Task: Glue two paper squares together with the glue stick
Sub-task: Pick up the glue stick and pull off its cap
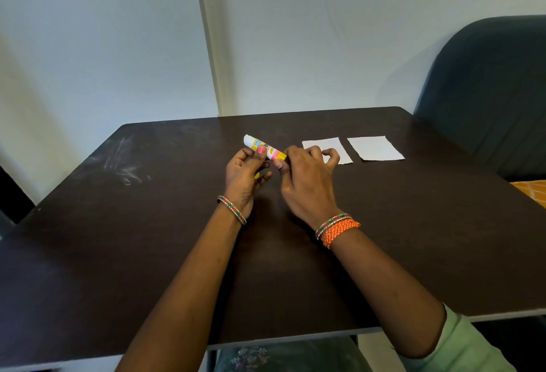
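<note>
Glue stick (265, 147) gripped by left hand (245, 176), base pinched by right hand (304, 175), two paper squares (375, 148) lying flat right of it

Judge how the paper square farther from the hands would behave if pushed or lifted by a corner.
The far paper square looks thin and lies flat on the smooth table, so a push would probably slide it. Lifted by a corner, it would likely droop. Being so light, it may shift easily.

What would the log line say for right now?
hands: left and right hold glue stick | paper squares: apart, flat on table | gluing: not started
</note>
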